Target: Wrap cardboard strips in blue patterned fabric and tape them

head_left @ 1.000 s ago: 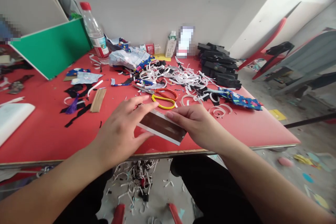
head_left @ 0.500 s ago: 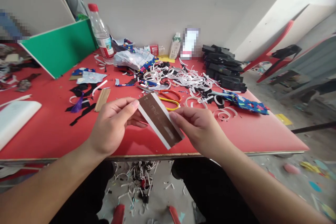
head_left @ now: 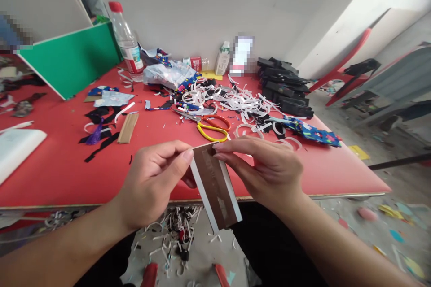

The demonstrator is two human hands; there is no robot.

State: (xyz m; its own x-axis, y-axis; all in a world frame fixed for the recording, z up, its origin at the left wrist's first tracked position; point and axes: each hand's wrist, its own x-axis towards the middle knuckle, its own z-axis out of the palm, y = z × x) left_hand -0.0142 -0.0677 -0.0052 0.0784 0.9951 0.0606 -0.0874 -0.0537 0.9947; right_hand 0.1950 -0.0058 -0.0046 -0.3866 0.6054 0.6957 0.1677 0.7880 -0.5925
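A flat brown rectangular piece (head_left: 210, 184) with white strips down its long edges and a shiny clear band along the middle hangs tilted over the table's front edge. My left hand (head_left: 148, 181) pinches its upper left edge between thumb and fingers. At the top right corner, the thumb and forefinger of my right hand (head_left: 269, 170) are closed on the same piece. Just beyond it on the table lie scissors (head_left: 213, 133) with a yellow and an orange handle loop. Whether the brown piece is card or fabric, I cannot tell.
White strip offcuts (head_left: 239, 98) are heaped behind the scissors. Black folded pieces (head_left: 284, 85) are stacked at the back right. A red-capped bottle (head_left: 126, 47) stands beside a green board (head_left: 77, 63). Patterned blue fabric (head_left: 313, 131) lies on the right; scraps litter the floor.
The brown piece has come down and nearer, turning to hang more upright. My right hand has shifted from its long right edge to its top corner; my left hand has moved slightly right and down.
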